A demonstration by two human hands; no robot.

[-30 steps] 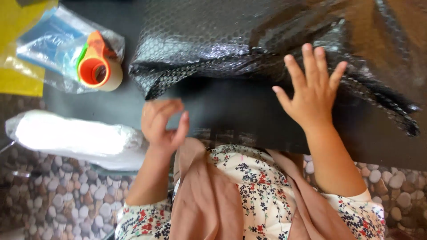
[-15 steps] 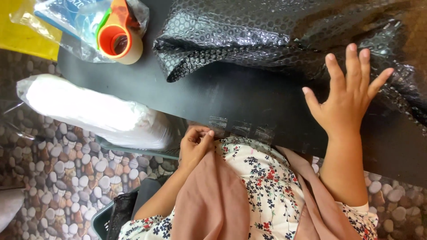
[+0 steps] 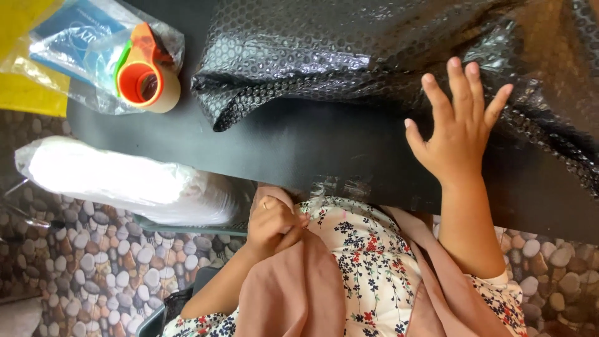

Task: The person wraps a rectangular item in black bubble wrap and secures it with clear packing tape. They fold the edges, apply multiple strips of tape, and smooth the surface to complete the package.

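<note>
Spanning most of the frame: black tabletop (image 3: 299,150), dark and matte, its near edge against the person's body. Below it, pebble-patterned floor (image 3: 75,262).

Covering the upper right of the tabletop: large sheet of black bubble wrap (image 3: 349,56), glossy, crumpled, one folded corner drooping toward the centre.

Lying at the left, over the tabletop's edge: long white padded roll in clear plastic (image 3: 125,178), set roughly level.

Noted at the upper left: yellow sheet (image 3: 25,93) under a clear plastic bag holding a blue packet (image 3: 75,31); bag overlapping the tape dispenser.

Resting flat on the lower edge of the bubble wrap, right of centre: right hand (image 3: 458,137), palm down, fingers (image 3: 462,81) spread wide and straight, gripping nothing, fingertips on the bubbled surface, heel of the palm over bare tabletop.

Held low at the chest, off the tabletop: left hand (image 3: 274,221), fingers curled together, pinching a fold of pink scarf (image 3: 293,293) against the floral blouse (image 3: 368,268).

Standing just left of the bubble wrap's corner, apart from it: tape dispenser (image 3: 146,75), orange core, brown roll.
</note>
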